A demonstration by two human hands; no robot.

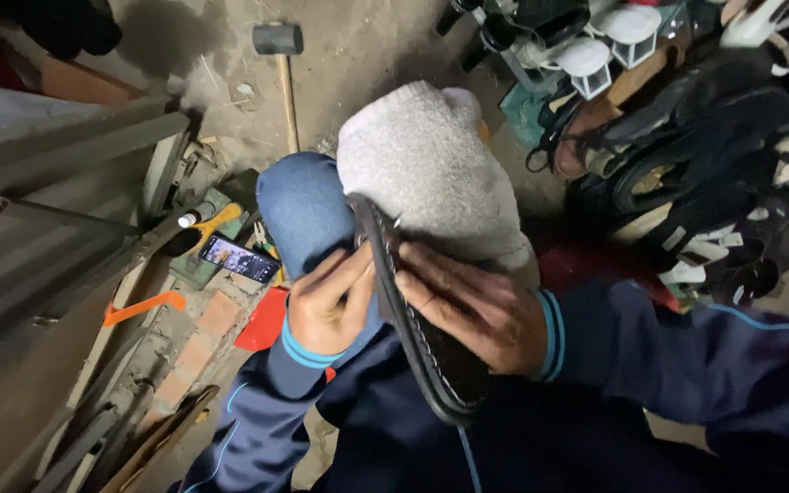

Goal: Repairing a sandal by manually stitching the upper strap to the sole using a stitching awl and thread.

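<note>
A black shoe sole [431,356] with stitching along its rim stands on edge across my lap. My left hand [326,306] grips it from the left, fingers curled over the rim. My right hand [472,306] presses on it from the right, fingers spread along the edge. The sole's far end rests against my knees, one in blue jeans [303,205], the other covered by a grey-white cloth [426,169]. A small metal point [396,220] shows near the sole's top; what it belongs to I cannot tell.
A hammer [280,64] lies on the concrete floor ahead. A lit phone [239,257] and small tools lie at left near metal bars [57,183] and bricks [203,333]. A pile of shoes and sandals [705,155] fills the right side.
</note>
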